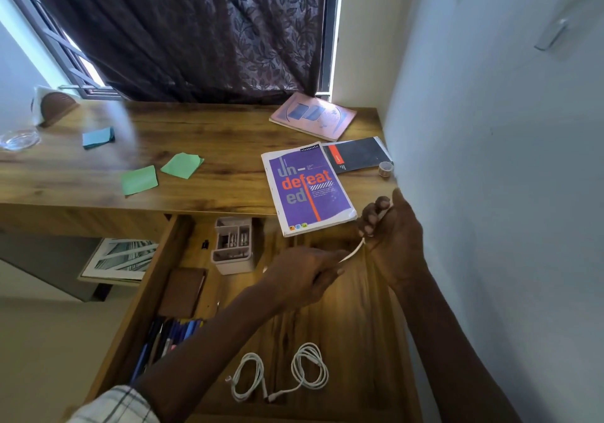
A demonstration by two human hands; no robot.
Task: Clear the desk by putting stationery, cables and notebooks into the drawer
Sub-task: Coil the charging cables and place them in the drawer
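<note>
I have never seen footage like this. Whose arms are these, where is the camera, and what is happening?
There is no machine here. A person wears one camera on the head, and it looks down at both hands. The left hand and right hand grip a thin white cable stretched between them above the open wooden drawer, where two coiled white cables already lie. On the wooden desk lie a purple notebook, a pink notebook, a black notebook and green paper notes.
</note>
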